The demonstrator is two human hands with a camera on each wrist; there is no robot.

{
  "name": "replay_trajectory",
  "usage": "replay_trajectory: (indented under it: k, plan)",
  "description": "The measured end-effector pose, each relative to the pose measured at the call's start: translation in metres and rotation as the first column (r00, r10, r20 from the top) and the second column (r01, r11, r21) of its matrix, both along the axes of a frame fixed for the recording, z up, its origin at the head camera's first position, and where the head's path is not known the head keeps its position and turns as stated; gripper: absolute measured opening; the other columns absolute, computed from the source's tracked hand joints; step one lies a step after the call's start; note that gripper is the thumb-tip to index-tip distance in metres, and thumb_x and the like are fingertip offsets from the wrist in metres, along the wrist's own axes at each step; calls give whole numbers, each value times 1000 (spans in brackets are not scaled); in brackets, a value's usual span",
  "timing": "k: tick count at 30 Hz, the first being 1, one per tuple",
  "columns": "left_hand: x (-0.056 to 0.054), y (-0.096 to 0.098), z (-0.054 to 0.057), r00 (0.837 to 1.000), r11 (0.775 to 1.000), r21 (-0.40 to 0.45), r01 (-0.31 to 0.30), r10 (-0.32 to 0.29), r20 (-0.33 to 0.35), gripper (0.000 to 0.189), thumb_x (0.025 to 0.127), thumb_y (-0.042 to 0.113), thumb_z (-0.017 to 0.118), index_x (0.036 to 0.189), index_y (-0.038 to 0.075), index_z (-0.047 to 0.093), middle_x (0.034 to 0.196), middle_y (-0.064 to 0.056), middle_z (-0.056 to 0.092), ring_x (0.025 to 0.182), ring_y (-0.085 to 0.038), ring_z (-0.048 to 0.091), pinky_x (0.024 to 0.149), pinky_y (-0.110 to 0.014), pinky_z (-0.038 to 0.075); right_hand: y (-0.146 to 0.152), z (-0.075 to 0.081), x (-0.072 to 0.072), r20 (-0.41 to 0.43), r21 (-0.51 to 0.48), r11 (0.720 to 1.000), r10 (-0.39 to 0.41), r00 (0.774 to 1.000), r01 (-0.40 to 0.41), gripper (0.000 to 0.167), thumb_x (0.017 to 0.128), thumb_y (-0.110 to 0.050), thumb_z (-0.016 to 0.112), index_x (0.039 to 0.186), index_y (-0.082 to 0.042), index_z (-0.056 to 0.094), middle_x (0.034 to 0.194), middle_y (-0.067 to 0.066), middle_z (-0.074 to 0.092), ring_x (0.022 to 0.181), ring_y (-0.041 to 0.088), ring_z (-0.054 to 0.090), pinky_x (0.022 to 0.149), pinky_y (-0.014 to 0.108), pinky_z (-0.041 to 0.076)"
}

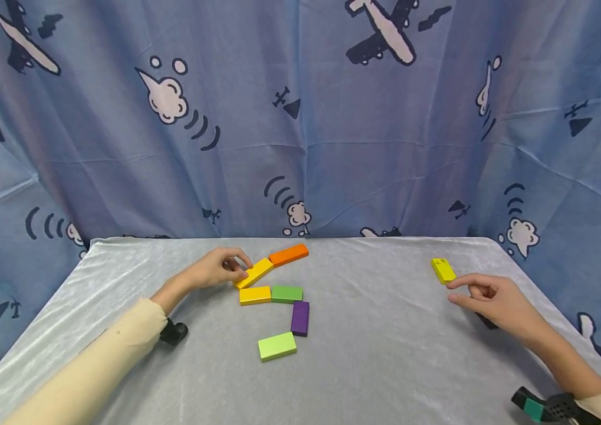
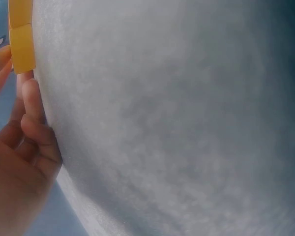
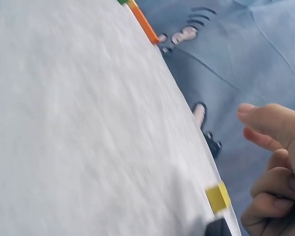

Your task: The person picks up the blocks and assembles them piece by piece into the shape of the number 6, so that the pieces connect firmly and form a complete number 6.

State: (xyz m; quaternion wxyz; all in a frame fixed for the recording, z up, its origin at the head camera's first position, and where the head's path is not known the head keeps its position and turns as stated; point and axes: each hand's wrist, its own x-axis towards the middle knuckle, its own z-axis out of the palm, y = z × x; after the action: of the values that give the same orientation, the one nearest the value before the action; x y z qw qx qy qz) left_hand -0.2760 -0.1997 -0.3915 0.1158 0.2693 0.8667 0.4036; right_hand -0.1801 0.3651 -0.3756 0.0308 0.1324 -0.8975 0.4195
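Observation:
At the left, my left hand [image 1: 220, 268] pinches the near end of a slanted yellow block [image 1: 259, 271] with thumb and fingertips. An orange block [image 1: 289, 255] continues from that block's far end. Just below lie a shorter yellow block [image 1: 255, 296] and a green block [image 1: 286, 294], end to end. A purple block [image 1: 300, 318] stretches down from the green one, and a light green block [image 1: 277, 346] lies in front. Over on the right, my right hand [image 1: 496, 304] has its index finger extended near a bright yellow block [image 1: 443, 271], its other fingers loosely bent.
Grey-white cloth [image 1: 374, 354] covers the table. Behind and at both sides hangs a blue curtain [image 1: 385, 153] printed with planes. A dark block [image 1: 486, 320] lies partly hidden under my right hand. Black wrist devices [image 1: 174, 332] sit at both wrists.

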Motion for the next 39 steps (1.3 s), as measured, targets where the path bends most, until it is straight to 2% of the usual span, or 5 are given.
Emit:
replay_trajectory:
  k: [15,23,28,33,39]
  plan:
    - [0,1,0,1000,1000,-7,-7,8,9,19,95,5,71,114,3,70,97,-6,70,85,-22,64,73,-37,51,56,-1,-5,28,101,994,-43,999,40,39,92,-17,79,124,1,66,63,-1,30,51,18,33,48,34,31]
    - [0,3,1,1000,1000,-15,-7,7,5,19,95,4,71,114,3,70,95,-5,70,84,-22,63,72,-36,51,88,-11,-9,103,67,990,116,988,-123,53,87,-4,80,135,0,58,64,4,23,49,19,22,51,32,34]
    - [0,2,0,1000,1000,-13,-5,5,0,19,95,5,71,114,3,70,94,-5,70,83,-22,62,72,-36,50,101,-15,-10,199,21,977,206,958,-214,61,89,-1,77,145,-6,52,66,5,18,50,23,19,59,31,35]
    - [-2,2,-1,1000,1000,-10,-2,2,-4,18,95,5,71,113,3,70,94,-5,70,83,-22,62,71,-36,50,106,-17,-13,261,-45,964,266,928,-263,66,90,1,75,149,-13,50,66,7,17,51,27,19,57,33,38]
    - [-2,2,-1,1000,1000,-12,-8,8,1,19,95,5,72,113,3,70,94,-5,70,83,-22,63,72,-37,51,103,-16,-17,264,7,957,277,924,-289,58,90,-1,76,142,1,51,63,7,19,49,22,22,56,34,38]
